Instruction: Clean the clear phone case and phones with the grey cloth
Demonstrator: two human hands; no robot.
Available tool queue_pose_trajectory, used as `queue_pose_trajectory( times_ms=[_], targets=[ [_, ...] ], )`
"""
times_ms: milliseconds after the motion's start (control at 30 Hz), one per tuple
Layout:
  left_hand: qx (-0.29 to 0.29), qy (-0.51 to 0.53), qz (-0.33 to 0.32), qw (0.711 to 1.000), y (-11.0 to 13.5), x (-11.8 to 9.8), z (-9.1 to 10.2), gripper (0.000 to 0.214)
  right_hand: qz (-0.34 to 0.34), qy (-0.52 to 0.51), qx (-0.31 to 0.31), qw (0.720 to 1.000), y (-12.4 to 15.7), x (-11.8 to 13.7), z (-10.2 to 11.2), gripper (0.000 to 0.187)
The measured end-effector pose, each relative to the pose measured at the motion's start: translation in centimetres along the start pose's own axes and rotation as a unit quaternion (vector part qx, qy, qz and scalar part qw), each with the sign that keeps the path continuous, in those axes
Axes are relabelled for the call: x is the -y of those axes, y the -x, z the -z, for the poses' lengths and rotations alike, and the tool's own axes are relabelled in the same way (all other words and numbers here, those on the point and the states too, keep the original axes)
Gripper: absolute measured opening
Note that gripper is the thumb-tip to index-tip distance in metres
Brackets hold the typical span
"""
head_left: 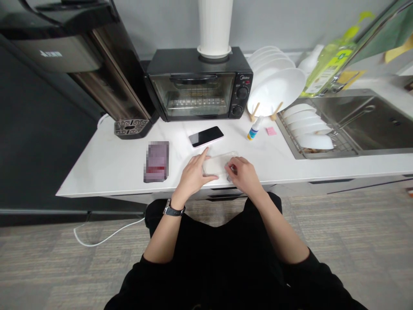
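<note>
A clear, flat phone case (217, 164) lies on the white counter close to its front edge. My left hand (192, 173) grips the left end of the case, thumb along the near side and fingers at the far side. Over the right end, the fingers of my right hand (242, 172) are bunched together in a pinch. Something small and greyish shows under those fingertips, too little of it to name. Just beyond the case rests a phone (206, 136), its dark screen facing up. A small spray bottle (254, 128) with a blue and yellow label stands to the right.
Left of my hands lies a blurred purple item (156, 161). A toaster oven (200, 86) and a water dispenser (129, 86) stand behind. On the right are a pink sticky note (271, 131), racked plates (275, 92) and a sink (383, 122) with a dish rack.
</note>
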State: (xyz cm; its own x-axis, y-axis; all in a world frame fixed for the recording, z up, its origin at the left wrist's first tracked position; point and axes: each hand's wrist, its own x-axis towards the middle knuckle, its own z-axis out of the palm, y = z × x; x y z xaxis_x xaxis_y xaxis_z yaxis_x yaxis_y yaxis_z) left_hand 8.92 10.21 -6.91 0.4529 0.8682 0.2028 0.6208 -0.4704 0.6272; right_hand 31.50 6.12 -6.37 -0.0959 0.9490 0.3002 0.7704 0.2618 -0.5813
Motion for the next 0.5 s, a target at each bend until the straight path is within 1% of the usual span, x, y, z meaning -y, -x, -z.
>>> queue_pose_trajectory(
  times_ms=[133,267,367,500],
  targets=[
    [0.003,0.009,0.005,1.000,0.1,0.0,0.0,0.115,-0.014,0.059,-0.035,0.998,-0.6,-1.5,0.3,0.011],
    [0.003,0.015,-0.001,1.000,0.1,0.0,-0.1,0.114,-0.033,0.103,-0.063,0.992,-1.9,-2.2,0.0,0.012],
    [0.009,0.021,-0.002,1.000,0.1,-0.1,0.0,0.113,-0.022,0.121,-0.055,0.991,-2.9,-2.1,-0.4,0.011],
    [0.006,0.028,0.001,1.000,0.1,-0.3,0.2,0.112,-0.004,0.084,-0.021,0.996,-3.9,-0.7,-1.3,0.007]
  ],
)
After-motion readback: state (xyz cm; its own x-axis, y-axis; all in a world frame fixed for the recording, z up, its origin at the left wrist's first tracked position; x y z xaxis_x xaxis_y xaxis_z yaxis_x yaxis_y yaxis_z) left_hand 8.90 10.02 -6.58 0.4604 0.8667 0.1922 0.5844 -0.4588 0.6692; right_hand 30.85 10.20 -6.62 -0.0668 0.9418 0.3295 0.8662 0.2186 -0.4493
